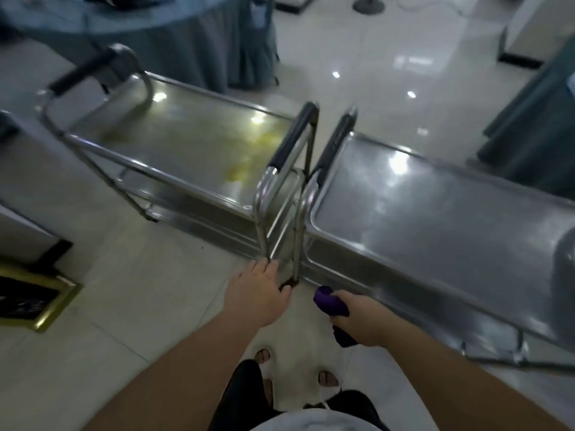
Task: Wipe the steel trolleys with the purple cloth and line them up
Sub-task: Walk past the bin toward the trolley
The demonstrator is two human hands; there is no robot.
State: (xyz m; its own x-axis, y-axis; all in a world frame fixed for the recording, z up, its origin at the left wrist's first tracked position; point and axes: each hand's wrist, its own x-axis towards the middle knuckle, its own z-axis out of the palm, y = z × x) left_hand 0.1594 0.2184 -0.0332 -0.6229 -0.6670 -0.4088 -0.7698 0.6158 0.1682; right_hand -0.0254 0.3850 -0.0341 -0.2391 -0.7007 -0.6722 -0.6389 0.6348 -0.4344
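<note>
Right hand [357,318]: fingers curled round the purple cloth [329,303], which sits bunched in the fist with one end poking out in front and a tail hanging behind; it hovers just short of the lower rail of the right trolley [435,213] and does not touch it.
Left hand [258,293]: fingers relaxed and extended, holding nothing, tips at or just beside the foot of the upright posts [280,225] where the two trolleys meet; actual contact cannot be told.
Step in hand (judgement): steadying the joint between the trolleys so the cloth can work the low frame and posts.
Technique (judgement): the free hand should brace one post so the castors do not roll; the cloth should be opened from its wad to give a flat face, then drawn along each tube lengthwise, wrapping round it.
Cloth: soft, deep purple, crumpled, likely to conform well to round tube.
Trolley frames: polished round steel tube, bent at the corners, slippery to grip.
Right trolley top: flat steel tray with raised rim and rounded corners, grey, reflective.
Left trolley [186,144]: same build; its top carries yellowish smears near the handle end, so it still needs wiping.
Handles [295,135]: dark matt sleeves, standing near each other end to end.
Alignment (judgement): the trolleys meet at an angle, not yet in line.
Floor [389,73]: glossy pale tile.
</note>
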